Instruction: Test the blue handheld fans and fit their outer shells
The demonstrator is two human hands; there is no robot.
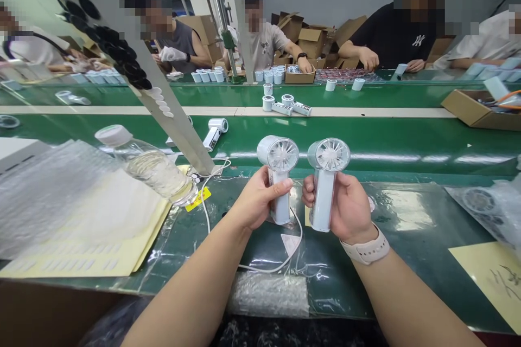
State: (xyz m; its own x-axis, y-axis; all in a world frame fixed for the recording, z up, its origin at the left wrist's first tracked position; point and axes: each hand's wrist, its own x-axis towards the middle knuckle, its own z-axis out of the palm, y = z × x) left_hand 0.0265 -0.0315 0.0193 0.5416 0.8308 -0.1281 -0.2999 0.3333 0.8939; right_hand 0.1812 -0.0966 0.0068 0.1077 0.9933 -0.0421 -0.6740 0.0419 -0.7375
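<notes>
My left hand [260, 198] is closed round the handle of a pale blue handheld fan [280, 154], thumb across its front. A second handheld fan [325, 195] of the same kind stands upright in my right hand [352, 209], fingers wrapped behind its handle. Both fans are held side by side, a small gap apart, round bladed heads up and facing me. Below them a white cable [260, 270] loops over the green work surface. The backs of both fans are hidden.
A tilted clear bottle [150, 165] and film-covered yellow sheets [150, 238] lie left, beside a slanted metal post [179, 130]. Further fans [215, 133] rest on the green conveyor [366, 141]. Bubble wrap [271, 295] lies at the near edge; a carton [480, 111] stands right. Several co-workers sit opposite.
</notes>
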